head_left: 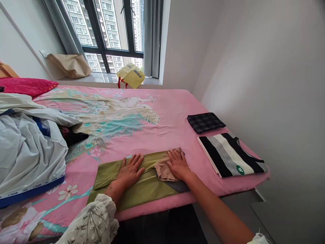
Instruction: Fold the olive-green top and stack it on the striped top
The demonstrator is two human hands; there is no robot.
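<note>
An olive-green garment (111, 174) lies folded flat near the front edge of the pink bed (167, 128). My left hand (130, 171) rests on it palm down with fingers stretched out. My right hand (177, 164) lies flat at the garment's right end, fingers spread, pressing a beige-tan part (162, 171) of the cloth. Neither hand grips anything.
A folded black-and-white striped shirt (230, 154) and a folded dark plaid cloth (205, 122) lie at the bed's right edge by the wall. A heap of pale clothes (27, 149) fills the left. A red pillow (24, 85), brown bag (69, 64) and yellow bag (130, 75) sit near the window.
</note>
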